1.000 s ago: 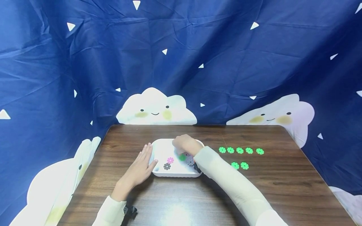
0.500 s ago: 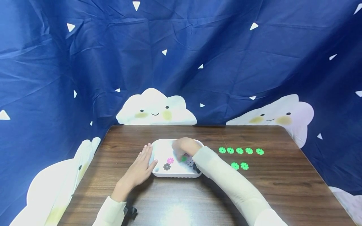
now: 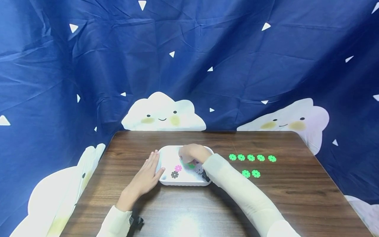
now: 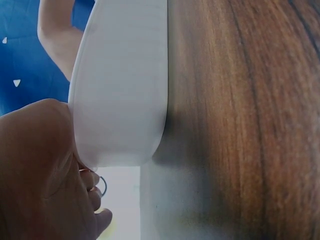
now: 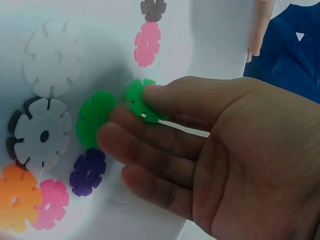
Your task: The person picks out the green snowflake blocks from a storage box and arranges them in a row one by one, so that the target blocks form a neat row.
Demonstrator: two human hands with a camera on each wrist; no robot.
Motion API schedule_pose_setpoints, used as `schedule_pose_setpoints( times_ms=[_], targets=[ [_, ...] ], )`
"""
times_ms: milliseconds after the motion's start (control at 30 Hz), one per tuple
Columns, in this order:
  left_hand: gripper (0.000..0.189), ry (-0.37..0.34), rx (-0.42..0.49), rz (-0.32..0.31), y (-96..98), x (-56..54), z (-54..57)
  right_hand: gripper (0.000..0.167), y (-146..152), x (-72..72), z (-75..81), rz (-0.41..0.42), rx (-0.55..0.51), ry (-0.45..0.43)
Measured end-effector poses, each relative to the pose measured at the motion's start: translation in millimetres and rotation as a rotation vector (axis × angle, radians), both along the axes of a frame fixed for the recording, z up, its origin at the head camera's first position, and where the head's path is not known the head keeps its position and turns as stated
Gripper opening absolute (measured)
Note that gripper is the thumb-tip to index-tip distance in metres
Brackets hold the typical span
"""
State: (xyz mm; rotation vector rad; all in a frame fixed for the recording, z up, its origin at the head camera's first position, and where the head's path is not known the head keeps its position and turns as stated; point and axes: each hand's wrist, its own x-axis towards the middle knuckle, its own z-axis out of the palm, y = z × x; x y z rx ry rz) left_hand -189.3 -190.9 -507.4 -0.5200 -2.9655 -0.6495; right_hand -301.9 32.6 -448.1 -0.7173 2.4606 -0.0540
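Note:
My right hand (image 3: 193, 153) reaches into a white tray (image 3: 167, 183). In the right wrist view, its thumb and index finger pinch a green notched plastic disc (image 5: 136, 97) at its edge. A second green disc (image 5: 94, 120) lies just beyond the other fingertips, with a dark purple disc (image 5: 89, 172) beside it. My left hand (image 3: 146, 174) rests along the tray's left rim with straight fingers. The left wrist view shows that hand (image 4: 40, 165) against the tray's outer wall (image 4: 120, 85).
In the tray lie a white disc (image 5: 54, 57), a grey disc (image 5: 42, 132), an orange disc (image 5: 19, 197), pink discs (image 5: 147, 44) and a dark grey disc (image 3: 175, 174). Several green discs (image 3: 251, 158) form two rows on the wooden table (image 3: 296, 197), right of the tray.
Inside the tray, my right hand has dipped to the green discs and then shifted slightly left, with one now showing at its fingertips. The left hand has stayed at the rim.

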Motion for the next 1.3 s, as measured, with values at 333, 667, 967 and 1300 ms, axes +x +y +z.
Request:
schedule_pose_setpoints(
  times_ms=[333, 667, 967, 1300],
  targets=[
    [0.077, 0.025, 0.027, -0.014, -2.0, -1.2, -4.3, 0.029, -1.9, -1.3, -0.1, 0.018, -0.064, 0.018],
    [0.077, -0.004, 0.006, -0.002, -1.7, -0.3, -2.5, 0.019, 0.2, -1.6, 3.0, 0.069, -0.084, 0.079],
    [0.078, 0.006, -0.016, 0.006, -2.3, -0.7, -1.1, 0.015, 6.5, -5.1, 6.4, 0.141, -0.163, 0.184],
    [0.077, 0.017, -0.032, 0.003, -0.9, -1.3, -2.2, 0.013, 25.8, -2.7, 14.9, 0.145, -0.262, 0.245]
  ],
)
